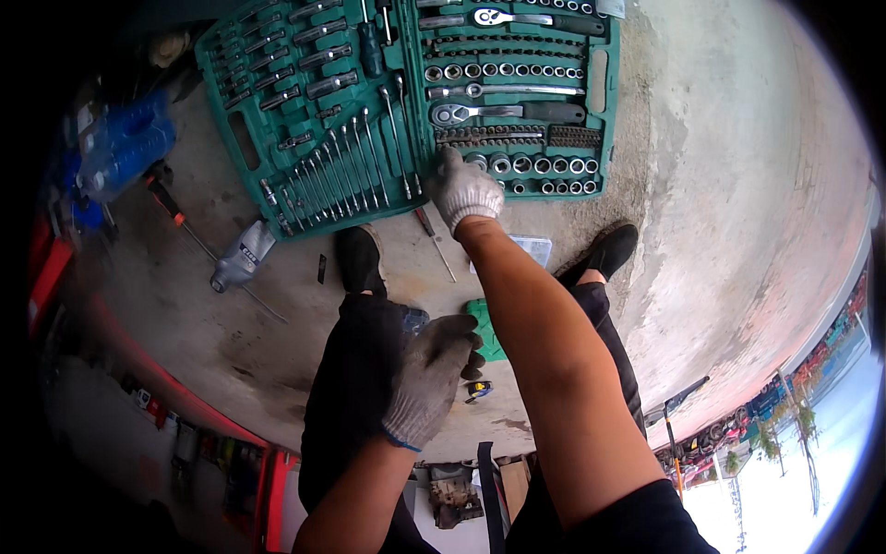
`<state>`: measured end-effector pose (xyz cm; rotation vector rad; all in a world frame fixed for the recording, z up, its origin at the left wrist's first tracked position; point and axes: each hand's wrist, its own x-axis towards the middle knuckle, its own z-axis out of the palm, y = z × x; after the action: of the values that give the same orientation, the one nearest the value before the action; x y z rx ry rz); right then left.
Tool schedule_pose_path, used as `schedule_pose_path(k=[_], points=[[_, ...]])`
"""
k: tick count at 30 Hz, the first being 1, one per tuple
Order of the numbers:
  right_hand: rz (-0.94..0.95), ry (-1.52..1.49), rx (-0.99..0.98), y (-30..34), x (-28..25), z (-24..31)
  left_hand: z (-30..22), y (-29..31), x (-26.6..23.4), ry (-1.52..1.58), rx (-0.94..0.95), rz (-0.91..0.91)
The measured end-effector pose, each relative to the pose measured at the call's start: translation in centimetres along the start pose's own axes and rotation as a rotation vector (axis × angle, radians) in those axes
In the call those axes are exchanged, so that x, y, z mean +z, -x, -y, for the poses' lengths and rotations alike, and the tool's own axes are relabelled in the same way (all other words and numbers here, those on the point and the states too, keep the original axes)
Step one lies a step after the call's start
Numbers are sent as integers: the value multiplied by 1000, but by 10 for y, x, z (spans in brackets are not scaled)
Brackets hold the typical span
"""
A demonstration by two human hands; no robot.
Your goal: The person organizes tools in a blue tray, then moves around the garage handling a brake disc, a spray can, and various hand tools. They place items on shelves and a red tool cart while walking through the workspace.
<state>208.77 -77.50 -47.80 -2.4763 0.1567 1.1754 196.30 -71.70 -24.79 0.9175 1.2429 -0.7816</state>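
Head view: right hand point(464, 189) bent over the sockets point(521, 164) (grip hidden); left hand point(432, 374) half-curled, hold unclear. Sockets look hard, slick, best pinched round their sides.

place: workshop | upper centre: socket set point(414, 83) | left: screwdriver point(166, 200), grey bottle point(242, 257) | centre to right: stained floor point(701, 185)

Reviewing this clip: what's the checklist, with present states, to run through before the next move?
1. Case lying open: ok.
2. Left hand and right hand gloved: ok.
3. Right hand at the left end of the sockets: ok.
4. Right hand's grip closed on something: cannot tell; the glove hides it.
5. Left hand empty: cannot tell.
6. No loose tool near the left shoe: not ok; a screwdriver lies there.
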Motion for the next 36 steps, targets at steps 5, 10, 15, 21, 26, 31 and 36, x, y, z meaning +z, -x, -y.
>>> schedule_pose_path(k=[5, 10, 15, 21, 26, 31, 36], points=[[-15, 213, -68, -17, 12, -40, 1, -11, -1, -69, -27, 121], [-63, 189, -101, -14, 23, -48, 0, -7, -3, 9, -39, 114], [100, 282, -29, -29, 3, -23, 0, -7, -8, 43, -22, 137], [-65, -46, -100, 8, -18, -43, 4, 2, -7, -33, -37, 145], [143, 292, 112, 77, 16, -180, 14, 2, -4, -312, 76, 214], [215, 728, 21, 85, 38, -160, 7, 4, -15, -300, 92, 143], [178, 804, -114, 70, 34, -187, -2, 6, -20, -261, -19, 154]])
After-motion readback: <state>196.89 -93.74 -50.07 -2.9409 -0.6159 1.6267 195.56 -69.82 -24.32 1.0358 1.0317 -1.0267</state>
